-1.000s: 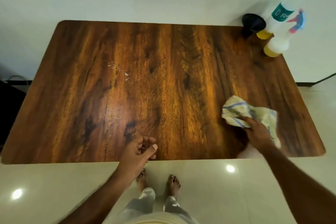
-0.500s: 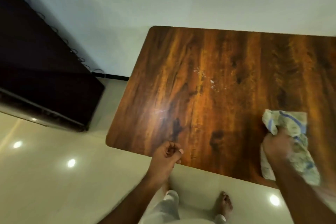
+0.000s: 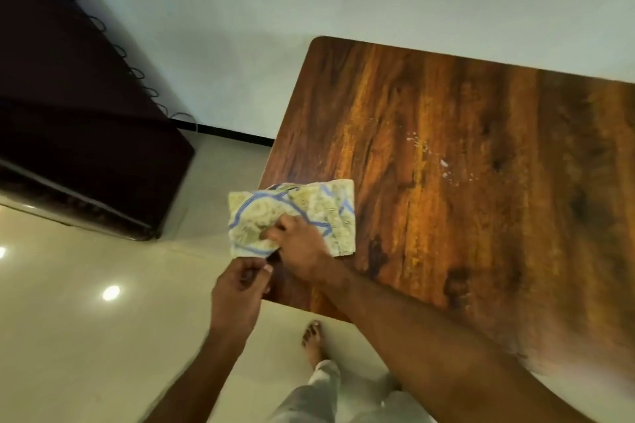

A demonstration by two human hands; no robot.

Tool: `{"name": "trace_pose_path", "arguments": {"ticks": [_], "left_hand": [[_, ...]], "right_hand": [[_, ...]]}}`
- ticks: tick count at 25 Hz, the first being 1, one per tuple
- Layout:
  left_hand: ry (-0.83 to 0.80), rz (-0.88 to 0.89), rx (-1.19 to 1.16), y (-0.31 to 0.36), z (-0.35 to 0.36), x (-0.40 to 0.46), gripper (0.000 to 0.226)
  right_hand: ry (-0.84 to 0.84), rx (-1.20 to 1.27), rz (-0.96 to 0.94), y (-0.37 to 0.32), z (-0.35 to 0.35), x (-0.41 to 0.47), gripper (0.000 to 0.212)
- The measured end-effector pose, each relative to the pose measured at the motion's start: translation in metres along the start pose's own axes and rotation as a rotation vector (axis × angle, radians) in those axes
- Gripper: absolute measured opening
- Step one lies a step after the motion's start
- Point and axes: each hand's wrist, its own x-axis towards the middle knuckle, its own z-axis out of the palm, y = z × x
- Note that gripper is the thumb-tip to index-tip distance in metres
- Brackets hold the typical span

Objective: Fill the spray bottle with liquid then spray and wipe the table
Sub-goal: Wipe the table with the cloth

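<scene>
The right hand's fingers (image 3: pixel 275 233) pinch a bunched fold of the cloth (image 3: pixel 330 213), and the right hand (image 3: pixel 302 251) presses it down at the near-left corner of the tabletop (image 3: pixel 481 182), with part of the cloth hanging past the left edge. The left hand (image 3: pixel 237 295) hovers just off that corner with its fingers loosely curled, grasping nothing. A second ago the cloth was at the right end of the tabletop; it has now crossed the whole near edge, so the wiping looks well along. White specks (image 3: pixel 433 154) remain towards the middle, and the next pass probably has to reach them. The far half of the tabletop lies bare, with open room for sweeping. The spray bottle is out of view now.
</scene>
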Motion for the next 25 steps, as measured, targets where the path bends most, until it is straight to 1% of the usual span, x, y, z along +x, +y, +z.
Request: {"name": "trace_pose_path", "arguments": {"ticks": [2, 4, 5, 6, 8, 10, 11, 15, 18, 20, 21, 23, 24, 25], "left_hand": [[-0.013, 0.026, -0.003, 0.002, 0.003, -0.005, 0.006], [-0.12, 0.026, -0.027, 0.012, 0.018, -0.015, 0.007], [-0.192, 0.025, -0.03, 0.018, 0.026, -0.019, 0.008], [-0.272, 0.022, -0.017, 0.023, 0.037, -0.022, 0.01], [-0.388, 0.048, 0.087, 0.034, 0.06, -0.024, 0.013], [-0.474, 0.123, 0.206, 0.048, 0.084, -0.022, 0.012], [-0.502, 0.156, 0.243, 0.057, 0.096, -0.022, 0.012], [-0.528, 0.256, 0.317, 0.09, 0.147, -0.022, 0.013], [-0.536, 0.339, 0.453, 0.097, 0.173, -0.02, 0.015], [-0.547, 0.37, 0.577, 0.094, 0.184, -0.018, 0.025], [-0.529, 0.408, 0.7, 0.089, 0.187, -0.015, 0.035], [-0.492, 0.454, 0.994, 0.08, 0.189, -0.009, 0.056], [-0.496, 0.452, 1.088, 0.078, 0.189, -0.008, 0.063], [-0.516, 0.442, 1.138, 0.077, 0.189, -0.006, 0.068]], "right_hand": [[-0.059, -0.101, -0.251, 0.019, -0.007, -0.013, 0.04], [-0.103, -0.216, -0.407, 0.058, -0.022, -0.029, 0.038], [-0.108, -0.272, -0.434, 0.079, -0.032, -0.038, 0.037], [-0.095, -0.306, -0.423, 0.102, -0.044, -0.046, 0.038], [-0.059, -0.288, -0.337, 0.154, -0.07, -0.063, 0.038], [-0.009, -0.29, -0.185, 0.206, -0.101, -0.084, 0.038], [0.016, -0.28, -0.078, 0.236, -0.116, -0.096, 0.039], [0.138, -0.176, 0.458, 0.364, -0.171, -0.173, 0.046], [0.285, -0.131, 0.868, 0.442, -0.18, -0.252, 0.051], [0.385, -0.075, 1.153, 0.465, -0.175, -0.288, 0.048], [0.442, -0.023, 1.258, 0.465, -0.174, -0.293, 0.045], [0.525, 0.119, 1.408, 0.451, -0.182, -0.275, 0.046], [0.554, 0.194, 1.448, 0.441, -0.188, -0.258, 0.047], [0.564, 0.256, 1.45, 0.425, -0.194, -0.234, 0.048]]}}
